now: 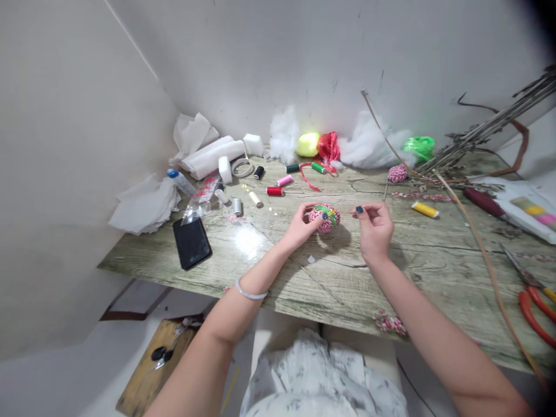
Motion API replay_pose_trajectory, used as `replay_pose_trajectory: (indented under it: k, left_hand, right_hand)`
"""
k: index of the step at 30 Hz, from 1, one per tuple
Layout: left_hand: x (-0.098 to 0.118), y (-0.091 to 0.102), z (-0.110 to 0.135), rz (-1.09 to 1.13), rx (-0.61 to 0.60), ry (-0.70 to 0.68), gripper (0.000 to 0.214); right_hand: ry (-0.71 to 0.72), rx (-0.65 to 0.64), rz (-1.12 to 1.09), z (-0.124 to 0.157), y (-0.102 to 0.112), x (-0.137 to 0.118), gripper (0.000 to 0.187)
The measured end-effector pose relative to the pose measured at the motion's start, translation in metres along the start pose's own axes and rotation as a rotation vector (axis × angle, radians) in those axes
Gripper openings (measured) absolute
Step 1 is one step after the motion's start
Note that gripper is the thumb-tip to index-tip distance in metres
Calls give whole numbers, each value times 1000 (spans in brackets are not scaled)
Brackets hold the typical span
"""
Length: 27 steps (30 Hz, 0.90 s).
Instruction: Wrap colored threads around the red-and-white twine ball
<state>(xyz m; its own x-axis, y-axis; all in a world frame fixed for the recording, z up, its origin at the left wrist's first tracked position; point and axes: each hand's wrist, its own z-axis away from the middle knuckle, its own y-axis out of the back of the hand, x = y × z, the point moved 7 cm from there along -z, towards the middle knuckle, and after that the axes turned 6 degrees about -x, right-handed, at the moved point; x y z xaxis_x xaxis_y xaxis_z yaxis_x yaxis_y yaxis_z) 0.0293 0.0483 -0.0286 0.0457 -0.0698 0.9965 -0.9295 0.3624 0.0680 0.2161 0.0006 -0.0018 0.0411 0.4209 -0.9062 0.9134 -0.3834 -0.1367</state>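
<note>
My left hand (303, 223) is closed around a ball of red-and-white twine (325, 226), just above the table. Green and yellow strands cross the top of the ball. To the right of it, my right hand (376, 229) is held up with thumb and forefinger pinched together. Whatever sits in that pinch is too small to make out. A red thread spool (274, 191) and a white thread spool (255, 200) lie beyond my left hand. A yellow thread spool (424, 209) lies right of my right hand.
Red-handled scissors (536, 301) and a long bent brown strip (482, 255) lie at the right, near dry twigs (482, 133). White stuffing (369, 145) lines the wall. A black phone (191, 243) and stacked white sheets (145, 205) are at the left.
</note>
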Motion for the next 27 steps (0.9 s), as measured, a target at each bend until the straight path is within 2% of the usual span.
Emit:
replay_pose_trajectory:
  k: [5, 13, 20, 25, 27]
  left_hand:
    - [6, 0, 2, 30, 3, -78, 43]
    - [27, 4, 8, 58, 44, -265, 50]
    - [35, 5, 12, 32, 54, -286, 51]
    - [25, -3, 10, 75, -3, -239, 50]
    - [19, -8, 10, 71, -28, -197, 49]
  right_hand:
    - [-27, -38, 27, 0, -1, 3, 24]
    - [-35, -267, 107, 13, -19, -4, 10]
    - [-45, -333, 123, 11, -24, -12, 10]
    - [-103, -447, 151, 4, -16, -12, 13]
    - [-106, -453, 171, 4, -8, -8, 14]
